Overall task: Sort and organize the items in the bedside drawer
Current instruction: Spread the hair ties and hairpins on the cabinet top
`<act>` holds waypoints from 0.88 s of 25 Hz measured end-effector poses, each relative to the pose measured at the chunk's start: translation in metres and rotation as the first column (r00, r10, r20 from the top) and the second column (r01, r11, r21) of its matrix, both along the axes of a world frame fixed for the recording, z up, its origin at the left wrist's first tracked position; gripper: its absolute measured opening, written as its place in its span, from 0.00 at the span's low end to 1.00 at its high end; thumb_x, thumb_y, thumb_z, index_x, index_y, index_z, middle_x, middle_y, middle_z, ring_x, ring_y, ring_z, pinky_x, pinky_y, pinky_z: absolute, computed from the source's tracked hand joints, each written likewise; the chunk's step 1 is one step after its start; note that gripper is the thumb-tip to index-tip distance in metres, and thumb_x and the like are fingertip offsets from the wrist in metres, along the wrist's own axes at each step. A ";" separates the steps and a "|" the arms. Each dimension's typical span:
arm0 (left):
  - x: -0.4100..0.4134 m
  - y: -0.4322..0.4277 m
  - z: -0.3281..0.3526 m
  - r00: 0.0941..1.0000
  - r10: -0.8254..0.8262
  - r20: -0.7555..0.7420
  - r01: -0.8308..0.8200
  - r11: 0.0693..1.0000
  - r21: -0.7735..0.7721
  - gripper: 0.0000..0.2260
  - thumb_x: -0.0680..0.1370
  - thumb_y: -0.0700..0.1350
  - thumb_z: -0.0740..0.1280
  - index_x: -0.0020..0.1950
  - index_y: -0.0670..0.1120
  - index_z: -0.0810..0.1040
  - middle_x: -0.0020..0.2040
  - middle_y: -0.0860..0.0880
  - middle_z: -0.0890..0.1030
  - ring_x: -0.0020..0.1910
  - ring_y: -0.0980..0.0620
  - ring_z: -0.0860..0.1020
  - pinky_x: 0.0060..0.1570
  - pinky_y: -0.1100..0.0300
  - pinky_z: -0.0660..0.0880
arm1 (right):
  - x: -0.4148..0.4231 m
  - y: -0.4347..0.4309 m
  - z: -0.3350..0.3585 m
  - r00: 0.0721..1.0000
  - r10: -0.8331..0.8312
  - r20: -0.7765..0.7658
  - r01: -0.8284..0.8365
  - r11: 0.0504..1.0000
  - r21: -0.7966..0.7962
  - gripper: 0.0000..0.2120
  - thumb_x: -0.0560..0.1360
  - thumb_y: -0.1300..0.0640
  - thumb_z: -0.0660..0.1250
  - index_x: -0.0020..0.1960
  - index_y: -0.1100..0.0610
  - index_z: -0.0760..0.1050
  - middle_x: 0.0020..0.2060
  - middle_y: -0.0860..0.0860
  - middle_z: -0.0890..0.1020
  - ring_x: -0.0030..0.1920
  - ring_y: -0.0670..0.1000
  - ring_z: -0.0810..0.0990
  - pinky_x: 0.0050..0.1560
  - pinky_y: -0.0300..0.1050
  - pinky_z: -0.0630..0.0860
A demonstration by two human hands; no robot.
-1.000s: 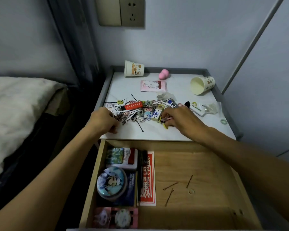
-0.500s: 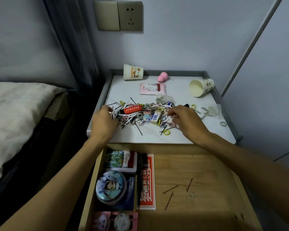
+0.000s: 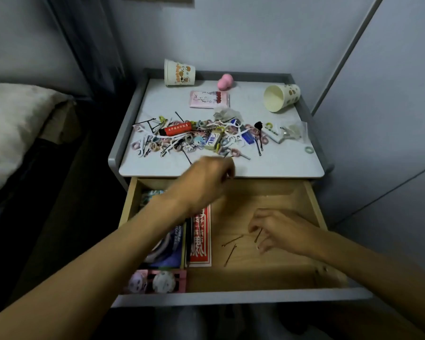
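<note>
Hairpins (image 3: pixel 232 240) lie on the drawer (image 3: pixel 292 273) floor at the fingertips of the nearer right hand (image 3: pixel 282 231), mostly pointing front-to-back; whether it or the blurred left hand (image 3: pixel 206 185) beyond grips anything, I cannot tell.

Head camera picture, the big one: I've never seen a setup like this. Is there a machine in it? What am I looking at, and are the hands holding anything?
There is no machine. These are a person's two bare hands, filmed by one wide-angle camera worn on the head, which looks forward and down. That is why both arms reach in from the bottom.

The left hand is blurred over the front edge of the nightstand top. The right hand is inside the open wooden drawer, with its fingers curled beside a hairpin. I cannot tell whether either hand holds anything.

On top lie a pile of hair ties, pins and clips, a pink packet, a pink sponge, and a printed paper cup and a second paper cup, both on their sides. The drawer also holds two other hairpins and a red card.
</note>
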State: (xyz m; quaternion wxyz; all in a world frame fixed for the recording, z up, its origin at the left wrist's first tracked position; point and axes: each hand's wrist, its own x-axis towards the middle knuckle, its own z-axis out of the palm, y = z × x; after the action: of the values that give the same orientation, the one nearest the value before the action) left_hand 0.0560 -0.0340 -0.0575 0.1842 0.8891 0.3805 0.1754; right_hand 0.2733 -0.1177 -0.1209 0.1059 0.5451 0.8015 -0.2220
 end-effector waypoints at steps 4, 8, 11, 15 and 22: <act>0.022 -0.031 -0.057 0.899 -0.269 -0.345 0.125 0.913 -0.388 0.07 0.77 0.48 0.68 0.54 0.48 0.79 0.48 0.50 0.80 0.47 0.51 0.79 0.50 0.57 0.77 | 0.001 -0.009 -0.029 0.983 -0.166 -0.076 0.162 0.985 -0.051 0.21 0.69 0.51 0.75 0.60 0.48 0.74 0.59 0.42 0.70 0.58 0.45 0.70 0.56 0.42 0.71; 0.027 -0.046 -0.094 0.888 -0.244 -0.391 0.057 0.900 -0.432 0.09 0.76 0.49 0.69 0.54 0.47 0.80 0.51 0.48 0.81 0.49 0.49 0.79 0.54 0.51 0.78 | 0.000 -0.006 -0.036 0.969 -0.203 -0.139 0.190 0.977 -0.099 0.09 0.73 0.58 0.73 0.49 0.50 0.77 0.48 0.43 0.75 0.50 0.45 0.74 0.47 0.37 0.69; 0.030 -0.051 -0.104 0.880 -0.192 -0.434 0.012 0.923 -0.384 0.15 0.76 0.44 0.71 0.61 0.43 0.77 0.57 0.44 0.78 0.54 0.46 0.78 0.57 0.51 0.76 | 0.008 -0.003 -0.033 0.972 -0.202 -0.124 0.194 0.978 -0.075 0.07 0.73 0.59 0.73 0.51 0.54 0.80 0.46 0.44 0.76 0.47 0.43 0.74 0.49 0.36 0.71; 0.033 -0.054 -0.109 0.899 -0.099 -0.427 -0.055 0.941 -0.334 0.12 0.77 0.41 0.67 0.59 0.41 0.75 0.58 0.42 0.76 0.55 0.43 0.76 0.53 0.54 0.74 | 0.009 -0.005 -0.036 0.887 -0.384 -0.256 0.356 0.922 -0.148 0.06 0.72 0.67 0.72 0.45 0.58 0.79 0.46 0.50 0.78 0.46 0.48 0.79 0.48 0.42 0.78; 0.025 -0.054 -0.111 0.940 -0.083 -0.332 -0.044 0.933 -0.356 0.10 0.80 0.41 0.63 0.60 0.44 0.78 0.56 0.44 0.79 0.53 0.47 0.79 0.56 0.54 0.76 | 0.020 -0.006 -0.041 0.855 -0.442 -0.272 0.408 0.897 -0.172 0.12 0.71 0.63 0.73 0.39 0.48 0.75 0.44 0.47 0.79 0.45 0.45 0.78 0.45 0.40 0.75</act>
State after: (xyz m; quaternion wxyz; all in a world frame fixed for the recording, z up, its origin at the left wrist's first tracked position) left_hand 0.0813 -0.0880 -0.1682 0.2759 0.8613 0.4231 -0.0558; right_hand 0.2934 -0.1239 -0.1614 -0.0413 0.6613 0.6545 -0.3641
